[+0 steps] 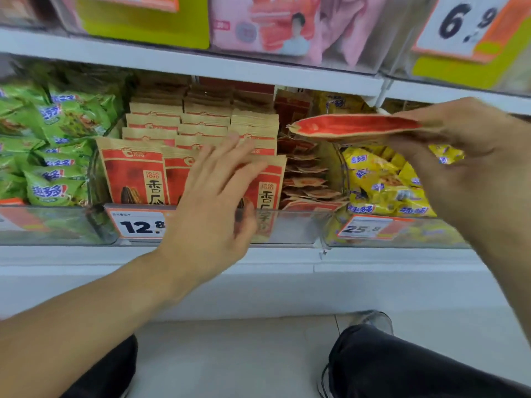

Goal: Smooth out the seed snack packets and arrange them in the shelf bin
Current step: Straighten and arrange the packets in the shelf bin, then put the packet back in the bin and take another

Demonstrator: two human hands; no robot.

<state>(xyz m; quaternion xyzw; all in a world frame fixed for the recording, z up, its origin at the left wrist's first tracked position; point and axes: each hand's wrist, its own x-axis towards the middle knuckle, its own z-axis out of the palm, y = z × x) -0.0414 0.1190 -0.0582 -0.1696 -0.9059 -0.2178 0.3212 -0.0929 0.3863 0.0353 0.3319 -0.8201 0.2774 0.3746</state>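
Observation:
Several red-and-tan seed snack packets (135,173) stand upright in rows inside a clear shelf bin (290,228). My left hand (212,196) reaches into the bin with its fingers straight, touching the front-row packets. My right hand (465,165) is raised to the right of the bin and pinches one seed packet (353,126) by its right end, held flat and edge-on above the bin's right side. A loose heap of flat packets (307,182) lies in the bin's right part.
Green snack bags (51,145) fill the bin to the left, yellow bags (385,185) the bin to the right. Price tags (140,225) hang on the bin fronts. A shelf (201,64) with pink and yellow goods runs overhead. My knees are below, over the floor.

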